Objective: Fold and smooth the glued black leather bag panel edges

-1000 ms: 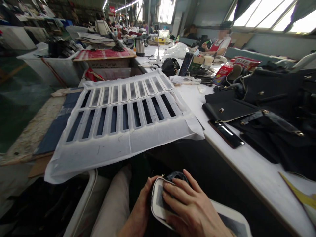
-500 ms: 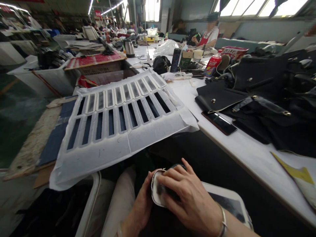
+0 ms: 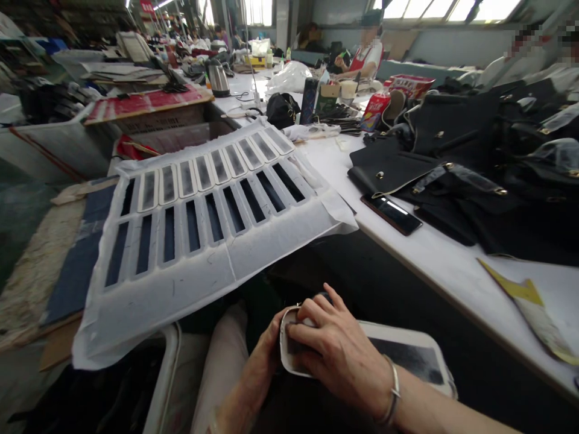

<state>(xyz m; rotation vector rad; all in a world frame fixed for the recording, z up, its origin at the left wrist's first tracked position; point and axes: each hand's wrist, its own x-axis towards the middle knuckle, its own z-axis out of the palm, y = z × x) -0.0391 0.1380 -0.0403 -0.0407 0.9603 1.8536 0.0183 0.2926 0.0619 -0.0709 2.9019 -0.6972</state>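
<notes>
Left grip (image 3: 260, 374) clamped on one end of an oblong panel (image 3: 407, 358), bent fingers of the right grip (image 3: 348, 349) touching its face.

Head view: whether the right grip also pinches cannot be told; the panel, round-cornered and pale-rimmed around a smudgy dark-grey centre, is low in front of the person, near the white bench (image 3: 434, 259) carrying a phone (image 3: 392, 215) and black flaps (image 3: 398, 163); a red-aproned co-worker (image 3: 364, 60) is farther back.

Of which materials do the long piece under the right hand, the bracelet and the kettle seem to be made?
Long piece: perhaps board or fabric; matte pale border, dark smudged centre.
Bracelet: polished metal, probably; bright highlights.
Kettle: probably stainless steel; silvery reflections.
</notes>
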